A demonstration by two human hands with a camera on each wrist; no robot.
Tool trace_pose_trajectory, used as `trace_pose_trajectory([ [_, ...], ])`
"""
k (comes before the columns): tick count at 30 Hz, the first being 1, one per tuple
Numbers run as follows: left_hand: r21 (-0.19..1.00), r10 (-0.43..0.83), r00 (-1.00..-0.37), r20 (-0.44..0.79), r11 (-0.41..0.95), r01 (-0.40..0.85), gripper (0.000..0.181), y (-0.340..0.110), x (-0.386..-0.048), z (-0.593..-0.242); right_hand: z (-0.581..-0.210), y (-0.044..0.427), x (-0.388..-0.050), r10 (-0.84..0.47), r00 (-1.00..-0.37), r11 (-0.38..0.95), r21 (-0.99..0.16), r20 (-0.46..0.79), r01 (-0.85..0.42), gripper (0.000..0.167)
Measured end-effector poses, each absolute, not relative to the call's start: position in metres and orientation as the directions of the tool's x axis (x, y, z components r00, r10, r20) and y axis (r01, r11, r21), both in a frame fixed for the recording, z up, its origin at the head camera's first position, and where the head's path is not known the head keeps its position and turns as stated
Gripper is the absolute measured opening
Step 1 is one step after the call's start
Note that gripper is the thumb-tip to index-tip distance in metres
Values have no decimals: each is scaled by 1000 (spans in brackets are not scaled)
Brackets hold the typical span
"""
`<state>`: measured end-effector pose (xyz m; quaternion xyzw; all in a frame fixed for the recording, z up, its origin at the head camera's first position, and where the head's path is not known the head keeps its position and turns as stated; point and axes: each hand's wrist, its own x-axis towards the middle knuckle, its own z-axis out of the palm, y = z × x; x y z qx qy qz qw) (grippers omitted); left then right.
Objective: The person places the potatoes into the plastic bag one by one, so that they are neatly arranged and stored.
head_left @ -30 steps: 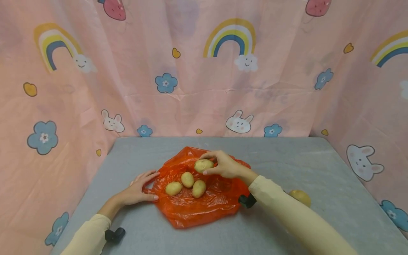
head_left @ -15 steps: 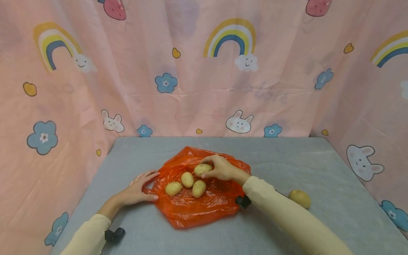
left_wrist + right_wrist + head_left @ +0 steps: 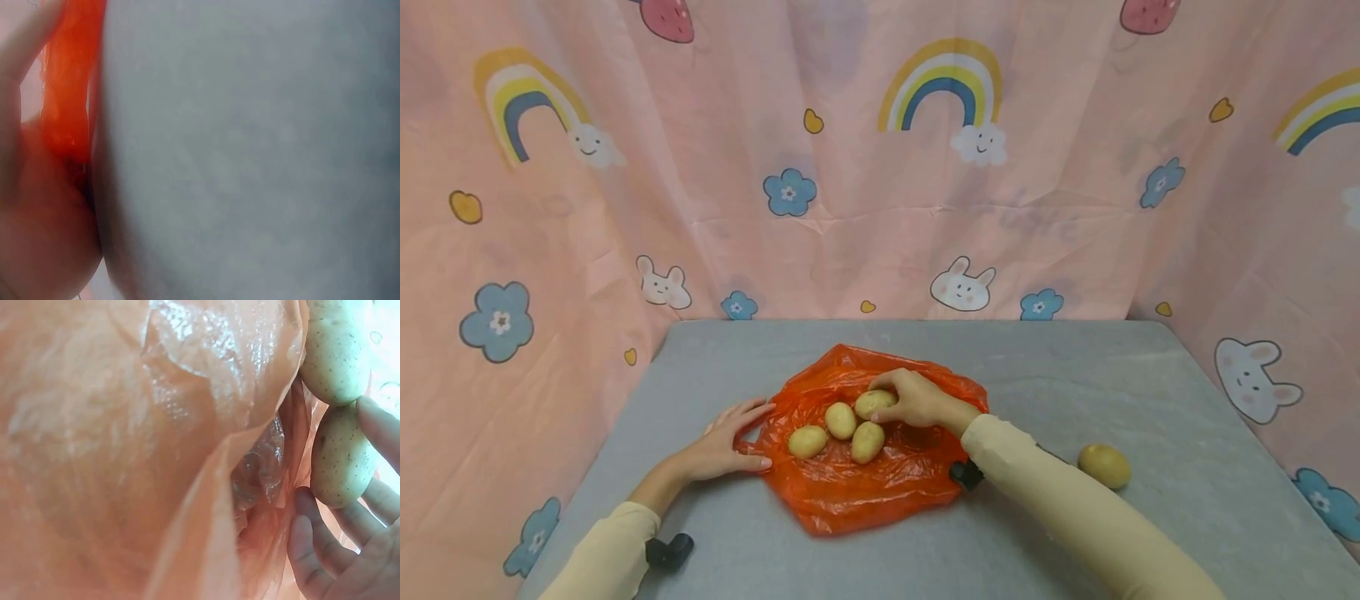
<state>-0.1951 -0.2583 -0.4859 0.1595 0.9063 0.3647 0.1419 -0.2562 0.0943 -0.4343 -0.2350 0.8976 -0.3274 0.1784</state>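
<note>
An orange-red plastic bag [image 3: 865, 504] lies spread and crumpled on the table. My right hand [image 3: 921, 400] curls its thumb and fingers round a potato [image 3: 872, 403] low over the bag's far half. The right wrist view shows that potato [image 3: 344, 456] between thumb and fingers, touching another potato [image 3: 337, 350]. Beside it in the head view are three more: one potato [image 3: 840, 421] in the middle, one potato [image 3: 868, 442] nearer, one potato [image 3: 807, 442] to the left. At the bag's left edge my left hand [image 3: 722, 446] rests with thumb and fingers spread, touching the plastic.
A larger, separate potato [image 3: 1104, 466] lies on the grey table [image 3: 1180, 433] at the right, beside my right forearm. Pink printed curtains [image 3: 865, 242] stand along the table's back and sides. Dark wrist devices, such as the left one [image 3: 668, 550], jut from both wrists.
My right hand has come down and slightly left with its potato, close against the other potatoes on the bag. The left hand has stayed where it was.
</note>
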Motion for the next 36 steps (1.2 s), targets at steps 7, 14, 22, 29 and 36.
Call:
trace_pose_trajectory([
  [7,700,390,-911,-136,688,190,87,-260,-195,-487,-435,95,-257,-607,-783,615,-703,-131,-359,41],
  [14,701,392,-912,-122,685,201,87,-260,-195,-487,-434,98,-258,-656,-739,576,-735,-154,-358,43],
  [22,705,393,-910,-134,683,191,88,-259,-195,-487,-430,102,-258,-634,-757,598,-721,-158,-350,46],
  [29,704,392,-910,-138,685,188,88,-258,-196,-487,-417,107,-253,-616,-769,615,-714,-171,-334,47],
  [36,701,395,-909,-135,686,194,88,-259,-195,-486,-401,112,-248,-633,-761,595,-719,-142,-360,46],
])
